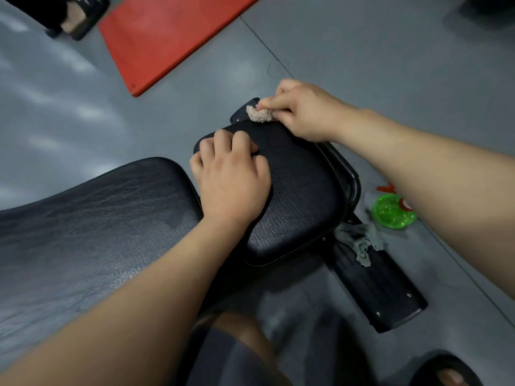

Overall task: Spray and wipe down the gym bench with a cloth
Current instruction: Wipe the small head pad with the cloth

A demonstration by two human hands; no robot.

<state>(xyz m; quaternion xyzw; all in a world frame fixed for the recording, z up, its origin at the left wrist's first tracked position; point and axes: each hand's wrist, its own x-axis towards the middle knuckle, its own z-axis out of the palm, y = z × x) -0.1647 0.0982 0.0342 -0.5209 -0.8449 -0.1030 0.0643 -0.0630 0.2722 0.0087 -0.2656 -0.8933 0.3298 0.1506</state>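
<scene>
Pinches the bunched cloth [259,115] with fingers [274,101] of the right hand [303,112] at the far edge of the bench [301,196] pad. Braces the left hand [234,179], curled and empty, nearer the body. Leaves the pad's length lying bodyward of the cloth; probably calls for an inward wipe.

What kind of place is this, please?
Probably a gym: a black padded bench seat with its long backrest pad, and a red floor mat on grey rubber-like flooring.
</scene>
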